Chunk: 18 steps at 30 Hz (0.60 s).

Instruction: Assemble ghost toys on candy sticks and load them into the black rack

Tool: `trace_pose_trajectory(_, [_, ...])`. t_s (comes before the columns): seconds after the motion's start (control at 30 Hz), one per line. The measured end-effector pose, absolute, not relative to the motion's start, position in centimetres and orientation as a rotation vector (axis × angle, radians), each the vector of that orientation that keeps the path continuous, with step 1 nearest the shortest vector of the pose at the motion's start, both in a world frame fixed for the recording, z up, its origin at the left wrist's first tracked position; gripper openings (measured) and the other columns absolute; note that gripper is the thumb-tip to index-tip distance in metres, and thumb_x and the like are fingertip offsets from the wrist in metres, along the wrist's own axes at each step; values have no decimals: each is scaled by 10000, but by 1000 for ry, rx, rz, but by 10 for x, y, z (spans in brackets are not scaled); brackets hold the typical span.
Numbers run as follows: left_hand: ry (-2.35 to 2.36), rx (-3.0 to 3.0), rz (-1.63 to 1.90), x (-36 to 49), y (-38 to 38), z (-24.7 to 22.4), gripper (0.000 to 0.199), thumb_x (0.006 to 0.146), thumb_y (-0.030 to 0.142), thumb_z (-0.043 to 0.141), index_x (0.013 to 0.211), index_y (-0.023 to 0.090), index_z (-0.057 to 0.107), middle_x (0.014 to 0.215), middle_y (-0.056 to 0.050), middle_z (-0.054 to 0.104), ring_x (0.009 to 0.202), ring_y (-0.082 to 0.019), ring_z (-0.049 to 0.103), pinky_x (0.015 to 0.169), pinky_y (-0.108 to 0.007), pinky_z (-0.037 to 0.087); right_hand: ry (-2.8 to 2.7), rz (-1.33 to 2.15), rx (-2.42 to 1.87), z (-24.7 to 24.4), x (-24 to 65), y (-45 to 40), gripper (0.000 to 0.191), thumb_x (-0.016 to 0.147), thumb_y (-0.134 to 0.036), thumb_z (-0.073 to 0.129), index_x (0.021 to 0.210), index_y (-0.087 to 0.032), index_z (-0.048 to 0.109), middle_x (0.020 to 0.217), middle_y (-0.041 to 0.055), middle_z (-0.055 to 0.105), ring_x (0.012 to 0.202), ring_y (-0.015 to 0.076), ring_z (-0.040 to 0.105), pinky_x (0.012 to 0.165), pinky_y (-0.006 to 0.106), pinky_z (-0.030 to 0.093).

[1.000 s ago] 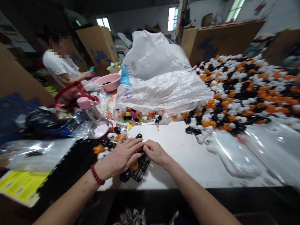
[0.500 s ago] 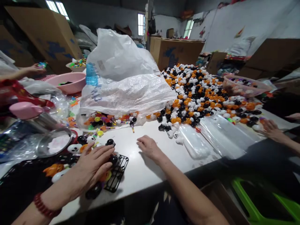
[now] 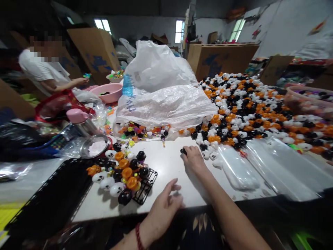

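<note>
My left hand [image 3: 165,203], with a red bead bracelet at its wrist, hovers by the table's front edge, fingers loosely apart and nothing in them. My right hand [image 3: 194,159] rests on the white tabletop, its fingertips closed on a small black figure head [image 3: 183,151]. To the left stands a black grid rack [image 3: 146,187], largely covered by rows of round toy heads: white skull heads [image 3: 107,183], orange pumpkins [image 3: 127,173] and black heads [image 3: 125,197]. Right of my right hand a big heap of loose heads [image 3: 241,104] begins.
A black tray [image 3: 49,198] lies at the left. Clear plastic bags [image 3: 238,170] lie to the right. A white plastic sack [image 3: 163,100] covers small toys at the back. A steel bowl [image 3: 105,146] holds white stuff. Another person [image 3: 49,73] works at the far left.
My left hand has left the filled rack and moved right to the table's front edge. My right hand has moved forward and now holds a black head. The view has turned left.
</note>
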State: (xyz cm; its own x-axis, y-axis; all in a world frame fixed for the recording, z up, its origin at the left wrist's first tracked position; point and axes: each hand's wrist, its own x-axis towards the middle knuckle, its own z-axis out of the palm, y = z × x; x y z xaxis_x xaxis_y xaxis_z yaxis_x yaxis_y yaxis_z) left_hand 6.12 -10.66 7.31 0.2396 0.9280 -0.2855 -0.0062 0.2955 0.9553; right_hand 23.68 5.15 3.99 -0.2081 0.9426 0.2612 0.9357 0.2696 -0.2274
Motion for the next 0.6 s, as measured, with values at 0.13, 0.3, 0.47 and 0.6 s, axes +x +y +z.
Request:
trace_pose_trajectory(0.13, [1096, 599, 1217, 81, -73, 37, 757, 790, 536, 706, 1398, 230, 376, 1272, -156, 575, 872, -175, 677, 773, -316, 557, -2163, 525, -1303, 47, 206, -2, 295, 867, -161, 533, 1143, -188, 633, 1066, 99, 663, 1014, 242, 557, 912, 371, 456])
trace_pose_trajectory(0.3, [1083, 471, 1446, 81, -52, 16, 499, 753, 465, 762, 1099, 195, 523, 854, -27, 664, 664, -102, 613, 574, -195, 467, -1928, 960, -1225, 43, 192, 8, 357, 857, -180, 488, 1178, -203, 643, 1144, 73, 691, 1011, 199, 635, 904, 350, 503])
trace_pose_trajectory(0.47, [1030, 685, 1380, 80, -60, 8, 381, 868, 536, 605, 975, 183, 507, 791, -23, 652, 547, -81, 556, 489, -191, 424, -1780, 652, -1467, 30, 162, 96, 383, 889, -336, 530, 1208, -144, 619, 1081, 133, 683, 995, 259, 627, 918, 429, 494])
trace_pose_trajectory(0.6, [1021, 714, 1369, 79, -63, 12, 374, 904, 571, 520, 927, 203, 460, 718, 6, 633, 474, -70, 505, 429, -171, 360, -1791, 529, -1472, 23, 132, 136, 539, 812, -237, 638, 1319, -84, 540, 1213, 214, 630, 1151, 314, 571, 1005, 457, 441])
